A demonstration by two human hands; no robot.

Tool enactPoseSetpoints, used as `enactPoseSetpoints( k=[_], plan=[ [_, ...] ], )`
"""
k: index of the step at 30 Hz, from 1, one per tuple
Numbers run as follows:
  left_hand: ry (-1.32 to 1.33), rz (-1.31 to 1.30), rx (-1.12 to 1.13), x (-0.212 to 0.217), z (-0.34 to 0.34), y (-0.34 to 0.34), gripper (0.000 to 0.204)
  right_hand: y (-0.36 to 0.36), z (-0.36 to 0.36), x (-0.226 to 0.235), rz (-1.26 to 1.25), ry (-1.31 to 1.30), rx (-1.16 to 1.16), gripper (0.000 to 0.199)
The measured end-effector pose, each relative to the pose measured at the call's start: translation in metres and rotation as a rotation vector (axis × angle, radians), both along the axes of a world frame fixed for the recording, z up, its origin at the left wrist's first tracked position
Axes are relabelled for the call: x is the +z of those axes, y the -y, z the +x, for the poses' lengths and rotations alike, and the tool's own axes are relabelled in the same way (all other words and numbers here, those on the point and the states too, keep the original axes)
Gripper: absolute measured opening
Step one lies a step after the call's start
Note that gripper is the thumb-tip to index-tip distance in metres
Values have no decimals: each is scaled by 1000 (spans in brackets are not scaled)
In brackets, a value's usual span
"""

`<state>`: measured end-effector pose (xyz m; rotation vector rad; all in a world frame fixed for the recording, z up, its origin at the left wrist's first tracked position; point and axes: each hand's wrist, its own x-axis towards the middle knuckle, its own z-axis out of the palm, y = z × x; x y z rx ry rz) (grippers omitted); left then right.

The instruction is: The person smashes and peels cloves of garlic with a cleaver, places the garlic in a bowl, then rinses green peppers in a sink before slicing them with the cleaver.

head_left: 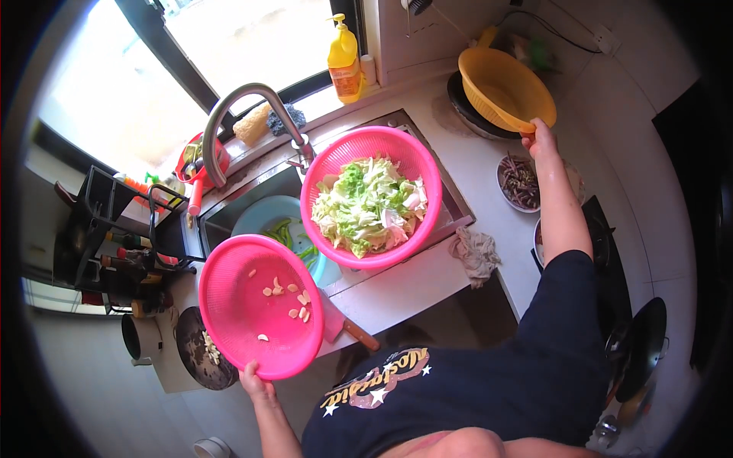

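My left hand (257, 382) grips the near rim of a tilted pink colander (229, 294) with several pale garlic pieces (301, 311) scattered inside. At the far right, the fingers of my right hand (540, 140) are closed on the rim of a yellow plastic basin (508, 85), which is above a dark pan (463, 103). Between the two, a second pink colander (432, 183) full of chopped cabbage (370, 206) sits over the sink's right side. A knife's wooden handle (360, 334) sticks out beside the left colander, which partly hides its blade.
Under the curved faucet (229, 114), a light-blue basin (252, 217) with green vegetables stands in the sink. A rag (475, 256) lies on the counter edge. Right of it are a bowl of dark purple vegetables (519, 183) and a stove (599, 229). A round dark board (200, 366) holds pale pieces at left.
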<state>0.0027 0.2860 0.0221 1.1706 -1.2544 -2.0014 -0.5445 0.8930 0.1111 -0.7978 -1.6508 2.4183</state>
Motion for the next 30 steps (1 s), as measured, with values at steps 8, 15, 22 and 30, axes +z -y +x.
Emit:
enactPoseSetpoints(
  k=[8,15,22,30],
  plan=[
    [53,-17,73,14,14,-11,54,13,-24,-33,77,42,-114,19],
    [68,4,108,12,16,-10,54,72,21,-12,95,-107,277,14],
    [64,6,109,0,11,1,49,140,81,19,233,-200,744,29],
    [25,62,134,-4,11,-7,50,185,112,13,428,-138,963,32]
  ],
)
